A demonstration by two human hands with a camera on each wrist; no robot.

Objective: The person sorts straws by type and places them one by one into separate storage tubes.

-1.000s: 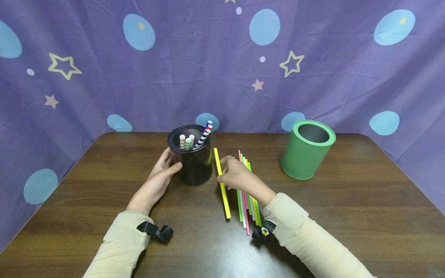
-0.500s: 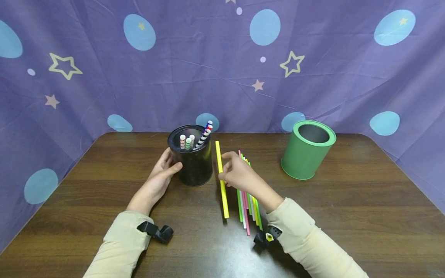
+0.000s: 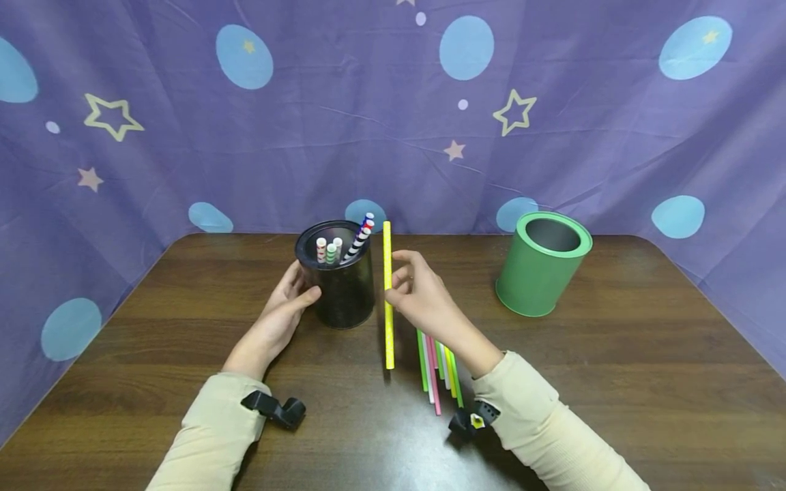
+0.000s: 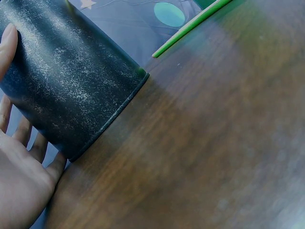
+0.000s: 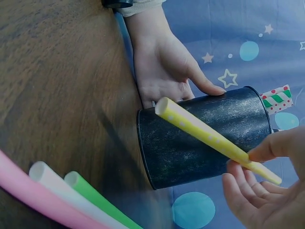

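A yellow paper straw with pale dots point(image 3: 388, 327) is pinched between the thumb and fingers of my right hand point(image 3: 424, 290). It stands nearly upright just right of the black can point(image 3: 344, 293), with its lower end above the table. My left hand point(image 3: 282, 320) holds the can's left side, thumb in front and fingers behind. In the left wrist view the thumb point(image 4: 7, 50) lies on the can's wall. Several patterned paper straws point(image 3: 331, 254) stand in the can, some striped. The right wrist view shows the yellow straw's open end point(image 5: 164, 106) in front of the can.
Several loose green, white, pink and yellow straws point(image 3: 439, 375) lie side by side on the brown table point(image 3: 344, 436), partly under my right forearm. A green can point(image 3: 540, 273) stands at the back right. A purple patterned cloth point(image 3: 381, 123) hangs behind the table.
My right hand has lifted the yellow straw off the table and tipped it more upright, its top now near the can's rim height. My left hand and the black can have stayed in place.
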